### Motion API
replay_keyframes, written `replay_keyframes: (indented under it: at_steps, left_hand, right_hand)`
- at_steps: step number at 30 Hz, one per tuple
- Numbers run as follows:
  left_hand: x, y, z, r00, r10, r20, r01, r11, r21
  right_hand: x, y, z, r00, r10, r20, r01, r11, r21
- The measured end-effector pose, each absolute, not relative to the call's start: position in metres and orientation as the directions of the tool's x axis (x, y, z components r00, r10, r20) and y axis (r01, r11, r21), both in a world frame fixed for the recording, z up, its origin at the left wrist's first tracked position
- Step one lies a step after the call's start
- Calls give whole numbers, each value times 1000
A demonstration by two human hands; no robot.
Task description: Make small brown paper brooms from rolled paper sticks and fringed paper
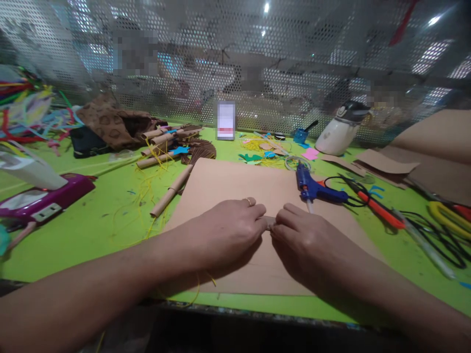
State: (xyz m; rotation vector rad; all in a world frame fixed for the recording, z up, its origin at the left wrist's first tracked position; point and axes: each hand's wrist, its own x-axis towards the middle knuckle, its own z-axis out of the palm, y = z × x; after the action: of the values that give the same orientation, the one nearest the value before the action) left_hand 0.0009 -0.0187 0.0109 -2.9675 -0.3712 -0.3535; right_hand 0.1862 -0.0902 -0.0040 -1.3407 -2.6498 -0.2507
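Observation:
My left hand [235,228] and my right hand [303,233] meet over a large sheet of brown craft paper [228,181] laid on the green table. Between them runs a narrow brown strip [270,223], mostly covered by my fingers. Both hands are closed, with the fingertips pinching this strip from either side. Whether it is folded or rolled cannot be made out. Just beyond my right hand, a blue glue gun [320,190] rests partly on the sheet, its nozzle towards the back.
Rolled paper tubes [172,189] with yellow string lie left of the sheet. A purple power strip [69,193] is at far left. On the right are an orange-handled cutter [384,211], yellow scissors [445,220] and black cable. A phone [225,120] and penguin figure [338,130] stand behind.

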Motion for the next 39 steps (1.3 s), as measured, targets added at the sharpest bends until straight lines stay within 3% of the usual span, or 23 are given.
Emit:
replay_keyframes:
  at_steps: [5, 10, 13, 16, 18, 23, 30, 39]
  left_hand:
    - [6, -17, 3, 943, 213, 255, 259, -952, -162]
    - [4, -19, 10, 925, 243, 291, 297, -941, -159]
    - [-2, -18, 25, 922, 268, 279, 295, -954, -58]
    - [-7, -15, 38, 941, 255, 221, 227, -963, 145]
    - [-9, -13, 41, 948, 279, 152, 229, -932, 281]
    - [-7, -13, 28, 905, 426, -6, 390, -823, 414]
    - [-3, -8, 18, 922, 374, 102, 323, -887, 331]
    - [-3, -12, 17, 927, 357, 116, 320, -913, 252]
  right_hand:
    - [183, -85, -7, -627, 737, 253, 778, 610, 149]
    - [190, -84, -1, -517, 796, 315, 824, 563, -70]
    - [199, -86, 15, -471, 826, 310, 784, 553, -283]
    - [205, -87, 32, -516, 824, 236, 684, 562, -465]
    - [205, -86, 36, -521, 833, 188, 667, 534, -520]
    - [196, -84, 16, -479, 870, 112, 732, 467, -496]
    - [194, -84, 4, -459, 879, 124, 784, 467, -409]
    - [187, -90, 12, -494, 863, 105, 832, 505, -230]
